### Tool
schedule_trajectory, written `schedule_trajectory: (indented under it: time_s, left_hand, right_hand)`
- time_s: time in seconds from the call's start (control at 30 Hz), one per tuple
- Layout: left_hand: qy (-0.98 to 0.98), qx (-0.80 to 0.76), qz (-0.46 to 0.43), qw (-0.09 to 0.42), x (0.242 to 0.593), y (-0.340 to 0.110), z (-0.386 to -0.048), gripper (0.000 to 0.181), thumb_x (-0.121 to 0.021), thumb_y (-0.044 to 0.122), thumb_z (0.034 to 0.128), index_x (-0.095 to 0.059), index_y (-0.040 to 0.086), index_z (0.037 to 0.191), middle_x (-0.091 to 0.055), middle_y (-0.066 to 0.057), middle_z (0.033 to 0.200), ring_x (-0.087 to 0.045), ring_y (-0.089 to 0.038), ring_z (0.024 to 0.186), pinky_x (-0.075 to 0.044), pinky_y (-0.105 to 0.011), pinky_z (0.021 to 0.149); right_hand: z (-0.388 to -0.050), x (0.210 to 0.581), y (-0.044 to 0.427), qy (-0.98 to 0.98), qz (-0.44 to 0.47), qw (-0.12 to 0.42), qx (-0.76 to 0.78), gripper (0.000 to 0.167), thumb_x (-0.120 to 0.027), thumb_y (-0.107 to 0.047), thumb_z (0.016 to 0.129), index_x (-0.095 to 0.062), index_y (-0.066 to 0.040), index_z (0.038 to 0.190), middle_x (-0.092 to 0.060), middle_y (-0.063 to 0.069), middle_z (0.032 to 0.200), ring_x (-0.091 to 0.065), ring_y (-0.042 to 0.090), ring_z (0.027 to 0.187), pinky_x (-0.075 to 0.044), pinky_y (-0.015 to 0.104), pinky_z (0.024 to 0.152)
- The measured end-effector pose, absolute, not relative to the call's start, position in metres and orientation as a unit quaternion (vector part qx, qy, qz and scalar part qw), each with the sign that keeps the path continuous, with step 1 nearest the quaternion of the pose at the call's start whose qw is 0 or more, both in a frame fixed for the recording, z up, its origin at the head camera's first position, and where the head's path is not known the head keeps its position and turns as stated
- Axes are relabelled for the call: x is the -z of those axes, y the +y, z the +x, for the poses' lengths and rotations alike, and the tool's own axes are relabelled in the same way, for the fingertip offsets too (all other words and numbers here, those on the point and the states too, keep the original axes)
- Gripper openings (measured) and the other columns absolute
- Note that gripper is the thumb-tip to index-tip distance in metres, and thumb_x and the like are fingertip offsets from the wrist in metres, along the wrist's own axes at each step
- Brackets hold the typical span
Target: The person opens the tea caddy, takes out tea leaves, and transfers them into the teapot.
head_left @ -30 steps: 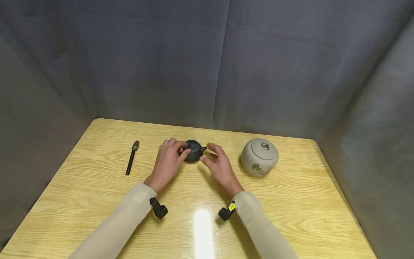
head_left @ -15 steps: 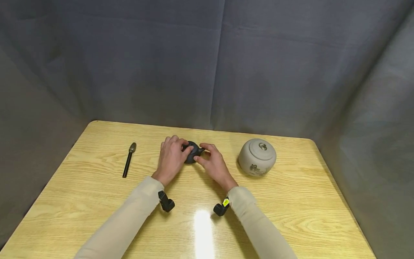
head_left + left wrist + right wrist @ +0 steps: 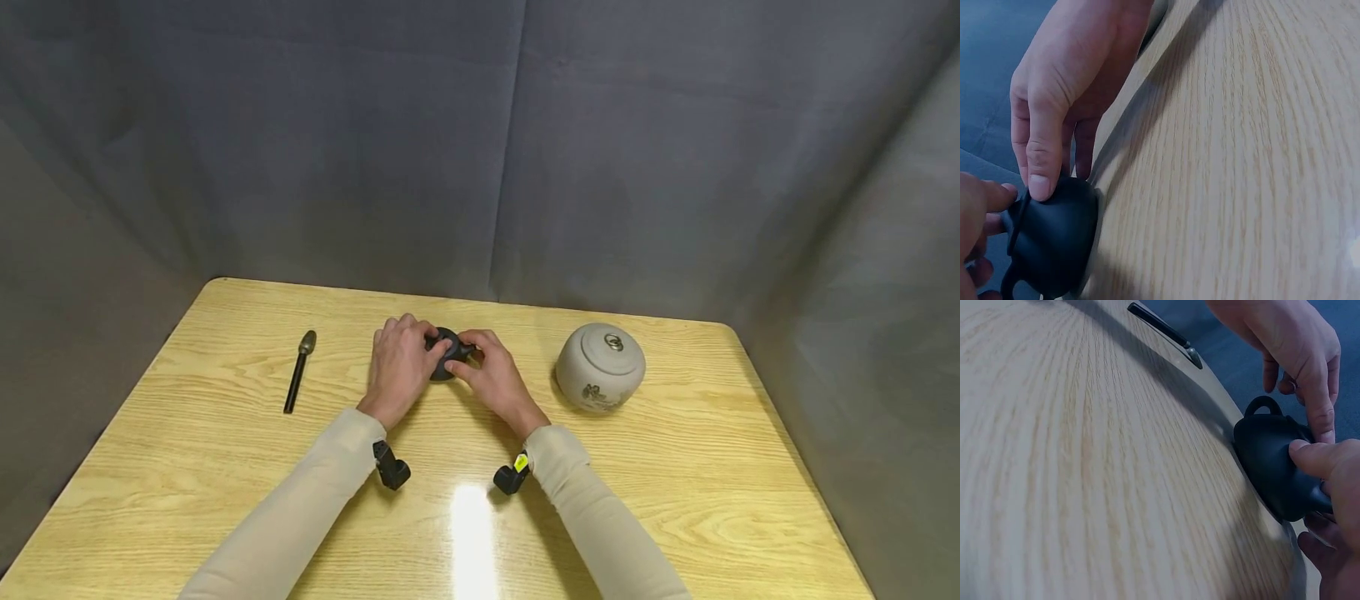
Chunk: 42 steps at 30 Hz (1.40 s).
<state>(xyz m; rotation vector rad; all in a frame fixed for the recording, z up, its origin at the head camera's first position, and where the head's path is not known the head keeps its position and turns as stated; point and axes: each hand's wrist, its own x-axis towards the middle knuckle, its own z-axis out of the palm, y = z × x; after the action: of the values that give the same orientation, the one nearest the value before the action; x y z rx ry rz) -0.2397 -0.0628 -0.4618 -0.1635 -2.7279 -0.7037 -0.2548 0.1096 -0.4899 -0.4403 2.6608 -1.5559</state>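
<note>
Far left, at nine o'clock from the black teapot, a black-handled spoon lies flat on the wooden table, bowl end toward twelve. Next comes the left hand, on the pot's nine o'clock side: thumb and fingertips are nearly together and seem to pinch the lid by its knob. That pinch is best kept light and square from above — a sideways tug could tip or chip the lid. The teapot sits near the table's twelve o'clock edge, handle toward nine, spout toward three. At its four o'clock, the right hand grips it, thumb on the near side of the body and fingers curled round by the spout; a firm, low hold should stop it turning, without leaning on the slim spout. In the head view the left hand covers the handle. Farther right, at three o'clock, a lidded grey jar stands apart — nothing between the hands and pot, though the right hand could knock it if swung wide.
</note>
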Motion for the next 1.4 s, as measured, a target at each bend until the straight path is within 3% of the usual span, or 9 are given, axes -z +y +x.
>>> schedule_trajectory:
  time_s: [0.27,0.47,0.6,0.87,1.23,1.4]
  left_hand:
    - [-0.957,0.251,-0.027,0.139,0.458,-0.061,-0.243,0.031,-0.076,0.043,0.0994,-0.080,0.012,0.102,-0.069,-0.008,0.101,-0.059,-0.030,0.091,-0.043,-0.042,0.081]
    - [-0.947,0.303,-0.006,0.111,0.455,-0.061,-0.249,0.023,-0.075,0.034,0.0989,-0.077,0.010,0.100,-0.069,-0.010,0.105,-0.062,-0.033,0.099,-0.046,-0.046,0.088]
    - [-0.936,0.328,-0.001,0.124,0.451,-0.064,-0.250,0.022,-0.076,0.032,0.0983,-0.077,0.010,0.099,-0.069,-0.010,0.102,-0.063,-0.033,0.099,-0.048,-0.048,0.091]
    - [-0.918,0.364,0.006,0.157,0.436,-0.084,-0.258,0.020,-0.077,0.027,0.0990,-0.077,0.008,0.099,-0.063,-0.011,0.091,-0.058,-0.033,0.091,-0.043,-0.047,0.085]
    - [-0.916,0.369,0.045,0.150,0.452,-0.121,-0.274,0.022,-0.073,0.025,0.1013,-0.075,0.003,0.103,-0.067,-0.016,0.098,-0.059,-0.038,0.101,-0.045,-0.053,0.098]
    - [-0.921,0.358,0.050,0.143,0.461,-0.131,-0.277,0.022,-0.071,0.024,0.1027,-0.075,0.002,0.103,-0.068,-0.018,0.098,-0.061,-0.039,0.101,-0.046,-0.053,0.098]
  right_hand:
    - [-0.256,0.488,0.109,0.856,-0.138,0.021,0.498,0.048,-0.081,-0.021,0.097,-0.064,-0.004,0.139,-0.060,0.013,0.142,-0.063,0.030,0.135,-0.051,0.043,0.117]
    - [-0.256,0.490,0.109,0.852,-0.135,0.027,0.506,0.048,-0.081,-0.019,0.097,-0.064,-0.004,0.139,-0.060,0.013,0.141,-0.063,0.029,0.135,-0.050,0.042,0.119]
    - [-0.257,0.490,0.108,0.854,-0.137,0.026,0.501,0.048,-0.081,-0.020,0.097,-0.065,-0.004,0.139,-0.060,0.012,0.140,-0.062,0.029,0.136,-0.050,0.042,0.119]
    - [-0.257,0.490,0.108,0.861,-0.135,0.016,0.491,0.048,-0.081,-0.021,0.097,-0.065,-0.005,0.139,-0.062,0.012,0.139,-0.063,0.029,0.133,-0.051,0.044,0.117]
    - [-0.256,0.493,0.107,0.859,-0.130,0.014,0.496,0.047,-0.083,-0.021,0.095,-0.067,-0.005,0.137,-0.063,0.011,0.138,-0.064,0.029,0.130,-0.052,0.045,0.115]
    - [-0.255,0.494,0.107,0.859,-0.131,0.015,0.495,0.048,-0.082,-0.021,0.096,-0.066,-0.005,0.138,-0.063,0.011,0.138,-0.065,0.029,0.130,-0.052,0.045,0.115]
